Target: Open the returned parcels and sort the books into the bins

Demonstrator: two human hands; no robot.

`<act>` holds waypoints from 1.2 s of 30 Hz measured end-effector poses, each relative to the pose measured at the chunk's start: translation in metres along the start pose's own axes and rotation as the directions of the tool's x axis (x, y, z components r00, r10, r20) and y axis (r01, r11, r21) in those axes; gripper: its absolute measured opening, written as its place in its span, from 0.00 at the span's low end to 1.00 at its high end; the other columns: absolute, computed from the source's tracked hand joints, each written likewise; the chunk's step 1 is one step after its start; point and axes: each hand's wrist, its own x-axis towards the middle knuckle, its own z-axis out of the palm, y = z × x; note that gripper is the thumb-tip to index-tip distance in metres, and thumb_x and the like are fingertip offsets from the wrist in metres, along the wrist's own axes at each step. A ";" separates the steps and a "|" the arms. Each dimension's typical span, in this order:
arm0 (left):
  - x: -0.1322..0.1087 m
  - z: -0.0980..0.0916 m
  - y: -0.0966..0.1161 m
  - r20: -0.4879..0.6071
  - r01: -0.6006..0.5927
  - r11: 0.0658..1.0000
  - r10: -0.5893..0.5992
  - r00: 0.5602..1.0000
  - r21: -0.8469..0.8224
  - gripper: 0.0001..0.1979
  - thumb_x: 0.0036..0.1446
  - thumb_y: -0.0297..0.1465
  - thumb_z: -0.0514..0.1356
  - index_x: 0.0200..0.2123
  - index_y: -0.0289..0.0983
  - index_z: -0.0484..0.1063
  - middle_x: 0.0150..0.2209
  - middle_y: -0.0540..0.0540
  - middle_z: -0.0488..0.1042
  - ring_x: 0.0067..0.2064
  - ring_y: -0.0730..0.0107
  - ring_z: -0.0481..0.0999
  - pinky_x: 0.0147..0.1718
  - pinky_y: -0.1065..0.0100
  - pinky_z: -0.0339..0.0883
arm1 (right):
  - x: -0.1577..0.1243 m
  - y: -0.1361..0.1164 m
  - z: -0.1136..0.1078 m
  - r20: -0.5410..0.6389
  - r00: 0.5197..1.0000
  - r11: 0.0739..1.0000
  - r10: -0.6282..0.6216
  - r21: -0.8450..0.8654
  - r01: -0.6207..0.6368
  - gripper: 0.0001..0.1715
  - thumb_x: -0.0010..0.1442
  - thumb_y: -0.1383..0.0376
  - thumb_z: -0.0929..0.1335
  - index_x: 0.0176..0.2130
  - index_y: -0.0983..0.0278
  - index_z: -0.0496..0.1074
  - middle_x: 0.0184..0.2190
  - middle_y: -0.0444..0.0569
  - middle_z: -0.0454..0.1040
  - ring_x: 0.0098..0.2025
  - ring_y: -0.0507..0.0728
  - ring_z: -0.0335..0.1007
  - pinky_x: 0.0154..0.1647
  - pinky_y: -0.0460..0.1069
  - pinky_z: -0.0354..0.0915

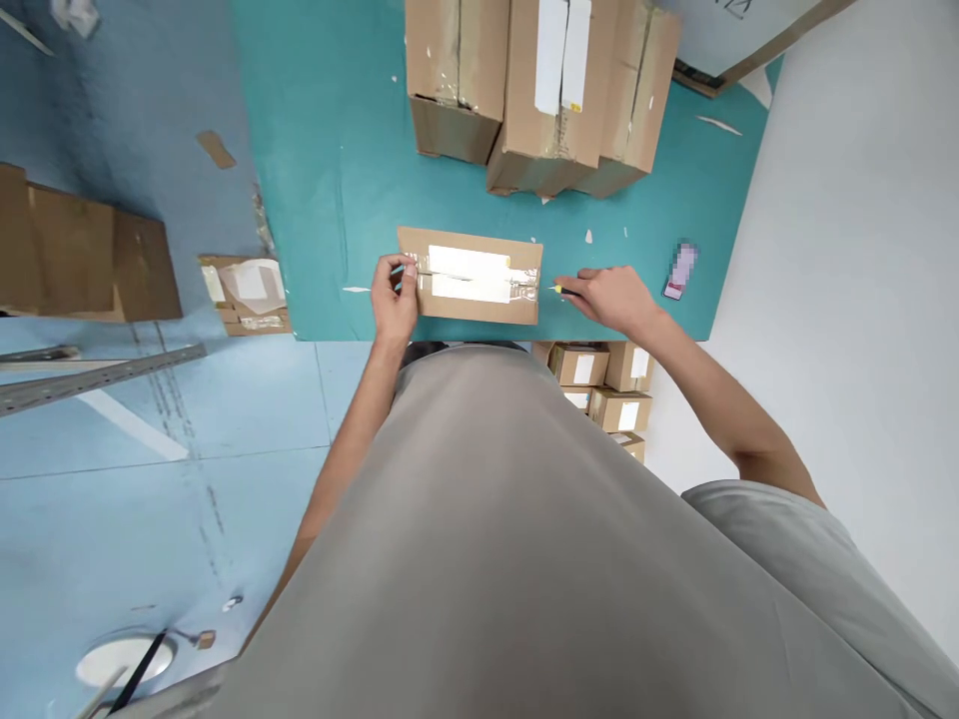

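At the near edge of the green table (pixel 322 200), the box (pixel 485 311) is laid flat, with a split white label (pixel 471 262) on top. Its left end is touched by the left hand (pixel 395 300); whether it is gripped by the bent fingers cannot be told. The cutter (pixel 572 292) is clamped in the right hand's (pixel 612 298) closed fingers, its tip directed at the box's right end, just clear of it.

I've got one head cam, pitched forward and steeply down: wearer's grey shirt (pixel 509 519) up close at 6 o'clock, table (pixel 322 200) farther out at 12.
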 end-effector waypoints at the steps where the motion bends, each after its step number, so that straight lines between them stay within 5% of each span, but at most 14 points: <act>1: 0.002 -0.005 -0.004 -0.028 0.010 1.000 -0.010 1.000 0.004 0.26 0.72 0.62 0.60 0.47 0.45 0.74 0.50 0.43 0.80 0.56 0.56 0.81 0.61 0.55 0.78 | -0.002 0.005 0.005 -0.064 0.998 0.997 0.001 0.083 0.005 0.28 0.82 0.53 0.61 0.66 0.60 0.81 0.51 0.62 0.86 0.50 0.68 0.83 0.45 0.56 0.68; 4: 0.009 -0.022 -0.014 -0.111 0.069 0.997 -0.065 0.992 0.030 0.29 0.71 0.64 0.60 0.47 0.43 0.73 0.50 0.41 0.79 0.58 0.54 0.81 0.63 0.53 0.78 | 0.010 0.010 0.035 -0.240 0.944 0.864 0.225 0.498 -0.079 0.34 0.77 0.42 0.66 0.58 0.66 0.83 0.45 0.59 0.87 0.44 0.64 0.83 0.42 0.53 0.72; 7: 0.016 -0.037 -0.018 -0.145 0.135 0.989 -0.125 0.982 0.063 0.27 0.70 0.61 0.62 0.49 0.43 0.73 0.52 0.40 0.80 0.58 0.53 0.82 0.65 0.51 0.77 | 0.042 -0.013 0.076 -0.053 0.869 0.468 0.492 0.858 -0.212 0.39 0.66 0.34 0.73 0.48 0.66 0.83 0.26 0.47 0.80 0.28 0.58 0.77 0.32 0.49 0.70; 10: 0.018 -0.047 -0.017 -0.157 0.152 0.982 -0.134 0.978 0.114 0.22 0.70 0.56 0.63 0.52 0.44 0.74 0.55 0.38 0.81 0.59 0.52 0.81 0.64 0.50 0.76 | 0.070 -0.055 0.103 0.126 0.856 0.182 0.502 0.952 -0.248 0.33 0.63 0.35 0.76 0.32 0.61 0.76 0.17 0.42 0.72 0.23 0.55 0.71 0.27 0.48 0.68; 14: 0.019 -0.047 -0.017 -0.147 0.156 0.972 -0.130 0.980 0.178 0.18 0.72 0.48 0.60 0.54 0.43 0.76 0.59 0.36 0.82 0.59 0.52 0.82 0.62 0.52 0.77 | 0.076 -0.085 0.104 0.125 0.830 0.025 0.544 0.986 -0.165 0.31 0.64 0.38 0.75 0.27 0.57 0.69 0.17 0.43 0.72 0.23 0.55 0.71 0.29 0.49 0.70; 18: 0.024 -0.017 -0.021 0.054 0.199 0.957 -0.215 0.975 0.214 0.29 0.71 0.45 0.62 0.69 0.38 0.70 0.57 0.33 0.83 0.54 0.53 0.84 0.61 0.50 0.78 | 0.053 -0.061 0.082 0.049 0.770 0.122 0.636 0.979 -0.162 0.32 0.61 0.36 0.76 0.31 0.60 0.75 0.18 0.42 0.72 0.24 0.57 0.74 0.30 0.50 0.70; 22: 0.031 0.023 -0.018 0.384 0.209 0.949 -0.288 0.877 0.235 0.45 0.64 0.45 0.70 0.78 0.34 0.62 0.54 0.32 0.85 0.53 0.49 0.85 0.64 0.43 0.76 | 0.033 -0.029 0.064 -0.068 0.723 0.345 0.688 0.907 -0.243 0.31 0.62 0.37 0.75 0.35 0.62 0.79 0.19 0.43 0.74 0.27 0.60 0.77 0.34 0.52 0.72; 24: 0.035 0.033 -0.007 0.452 0.163 0.963 -0.246 0.857 0.215 0.42 0.62 0.44 0.71 0.75 0.36 0.68 0.60 0.31 0.83 0.60 0.46 0.83 0.66 0.42 0.74 | 0.032 -0.024 0.060 -0.119 0.706 0.433 0.698 0.856 -0.283 0.29 0.65 0.39 0.74 0.38 0.63 0.81 0.20 0.43 0.74 0.29 0.62 0.78 0.38 0.53 0.73; 28: 0.047 0.030 0.042 0.459 0.019 0.997 -0.050 0.887 0.071 0.28 0.69 0.45 0.64 0.67 0.40 0.78 0.69 0.35 0.78 0.70 0.49 0.78 0.67 0.49 0.75 | 0.036 -0.031 0.057 -0.149 0.709 0.519 0.689 0.785 -0.339 0.28 0.71 0.42 0.70 0.42 0.64 0.81 0.26 0.47 0.79 0.34 0.63 0.79 0.46 0.56 0.74; 32: 0.057 0.024 0.095 0.511 -0.040 0.998 0.011 0.860 0.045 0.19 0.70 0.44 0.65 0.57 0.41 0.83 0.59 0.40 0.85 0.62 0.54 0.83 0.64 0.53 0.78 | 0.032 -0.042 0.054 -0.208 0.671 0.590 0.711 0.695 -0.410 0.31 0.75 0.40 0.67 0.46 0.64 0.80 0.42 0.58 0.83 0.45 0.66 0.81 0.54 0.58 0.73; 36: 0.064 0.028 0.111 0.535 -0.056 0.996 0.007 0.845 0.075 0.14 0.63 0.38 0.69 0.49 0.40 0.83 0.53 0.41 0.86 0.55 0.54 0.85 0.56 0.54 0.82 | 0.016 -0.071 0.045 -0.285 0.675 0.628 0.681 0.701 -0.338 0.34 0.81 0.44 0.60 0.64 0.65 0.75 0.52 0.63 0.84 0.53 0.68 0.82 0.57 0.60 0.74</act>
